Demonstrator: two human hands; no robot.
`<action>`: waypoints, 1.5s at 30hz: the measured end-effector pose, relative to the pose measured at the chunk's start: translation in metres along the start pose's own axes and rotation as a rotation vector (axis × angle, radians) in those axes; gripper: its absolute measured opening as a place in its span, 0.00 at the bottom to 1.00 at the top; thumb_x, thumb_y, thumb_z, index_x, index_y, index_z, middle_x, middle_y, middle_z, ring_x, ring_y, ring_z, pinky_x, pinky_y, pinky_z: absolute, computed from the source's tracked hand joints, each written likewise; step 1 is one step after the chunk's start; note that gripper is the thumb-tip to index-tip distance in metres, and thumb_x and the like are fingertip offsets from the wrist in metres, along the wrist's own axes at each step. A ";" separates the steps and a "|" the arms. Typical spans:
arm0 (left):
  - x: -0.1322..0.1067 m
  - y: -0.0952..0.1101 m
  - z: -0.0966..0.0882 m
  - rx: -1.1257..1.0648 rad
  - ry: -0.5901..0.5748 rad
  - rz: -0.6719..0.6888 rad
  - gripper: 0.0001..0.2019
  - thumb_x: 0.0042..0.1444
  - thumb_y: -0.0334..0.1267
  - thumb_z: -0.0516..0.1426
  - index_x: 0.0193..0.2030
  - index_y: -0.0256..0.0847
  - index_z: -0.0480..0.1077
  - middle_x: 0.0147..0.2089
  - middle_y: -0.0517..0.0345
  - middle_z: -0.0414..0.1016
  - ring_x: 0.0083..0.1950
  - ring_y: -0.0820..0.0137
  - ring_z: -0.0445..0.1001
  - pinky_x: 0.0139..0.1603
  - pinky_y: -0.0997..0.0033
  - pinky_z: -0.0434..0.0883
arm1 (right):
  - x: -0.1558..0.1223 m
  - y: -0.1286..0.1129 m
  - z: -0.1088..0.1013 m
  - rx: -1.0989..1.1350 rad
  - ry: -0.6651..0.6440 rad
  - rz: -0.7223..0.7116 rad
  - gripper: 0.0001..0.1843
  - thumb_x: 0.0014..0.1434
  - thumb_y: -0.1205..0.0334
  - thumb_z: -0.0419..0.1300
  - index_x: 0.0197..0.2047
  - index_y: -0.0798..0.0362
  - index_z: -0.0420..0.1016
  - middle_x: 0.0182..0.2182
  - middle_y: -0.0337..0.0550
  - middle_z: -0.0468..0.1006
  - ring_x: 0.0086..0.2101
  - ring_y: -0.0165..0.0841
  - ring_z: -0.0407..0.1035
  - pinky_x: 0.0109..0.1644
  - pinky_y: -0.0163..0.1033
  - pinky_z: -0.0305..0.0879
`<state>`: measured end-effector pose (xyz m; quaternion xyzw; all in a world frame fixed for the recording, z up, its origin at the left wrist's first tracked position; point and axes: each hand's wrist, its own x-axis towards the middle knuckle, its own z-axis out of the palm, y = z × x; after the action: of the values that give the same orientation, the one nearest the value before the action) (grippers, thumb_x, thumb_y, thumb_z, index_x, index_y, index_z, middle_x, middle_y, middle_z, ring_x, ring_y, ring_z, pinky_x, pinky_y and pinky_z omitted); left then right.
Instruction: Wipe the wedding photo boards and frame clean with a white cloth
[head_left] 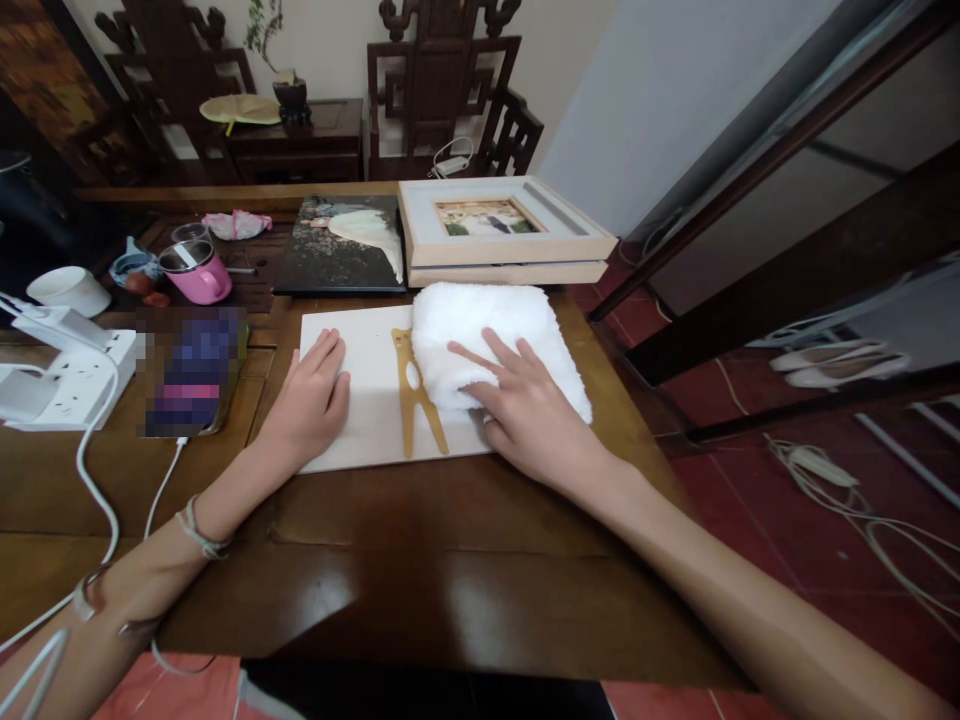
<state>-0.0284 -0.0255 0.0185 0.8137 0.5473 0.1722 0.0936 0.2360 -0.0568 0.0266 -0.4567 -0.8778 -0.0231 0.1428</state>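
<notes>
A pale flat panel (367, 390) lies on the wooden table in front of me. A mustard-coloured forked piece (409, 400) is on its face, partly hidden by a folded, fluffy white towel (487, 310). My left hand (311, 400) rests flat over the panel's left side, fingers stretched out and holding nothing. On the towel lies my right hand (532, 410), its fingers spread and pressing into the pile. The thumb sits low at the towel's near edge, close to the panel; I cannot tell whether it grips the cloth.
Behind the panel are a dark picture panel (341, 245) and stacked light-wood frames (510, 245). To the left stand a pink mug (199, 275), a white cup (69, 292), a phone (195, 375) and a power strip (75, 385) with cables. The table's right edge borders red floor.
</notes>
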 end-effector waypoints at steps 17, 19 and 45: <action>0.004 -0.003 0.004 -0.006 -0.002 0.005 0.24 0.66 0.34 0.42 0.66 0.27 0.58 0.71 0.33 0.55 0.74 0.53 0.50 0.71 0.40 0.51 | -0.011 -0.008 -0.001 -0.016 0.004 -0.048 0.22 0.46 0.81 0.52 0.40 0.55 0.79 0.65 0.55 0.65 0.66 0.60 0.50 0.63 0.73 0.54; 0.007 -0.003 0.004 -0.003 -0.005 0.001 0.24 0.66 0.33 0.42 0.66 0.27 0.58 0.72 0.33 0.55 0.74 0.53 0.50 0.71 0.41 0.51 | -0.016 -0.019 -0.005 -0.059 0.007 -0.078 0.20 0.46 0.81 0.53 0.38 0.57 0.79 0.63 0.59 0.66 0.64 0.65 0.53 0.62 0.73 0.57; 0.008 -0.002 0.001 -0.010 0.004 0.009 0.23 0.66 0.34 0.43 0.66 0.30 0.58 0.71 0.35 0.56 0.74 0.54 0.50 0.71 0.42 0.50 | -0.021 -0.027 -0.012 0.066 0.025 -0.124 0.19 0.45 0.82 0.49 0.33 0.58 0.76 0.64 0.61 0.65 0.66 0.61 0.47 0.65 0.72 0.52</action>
<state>-0.0266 -0.0171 0.0180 0.8153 0.5429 0.1772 0.0957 0.2280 -0.0910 0.0345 -0.3963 -0.9027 -0.0085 0.1672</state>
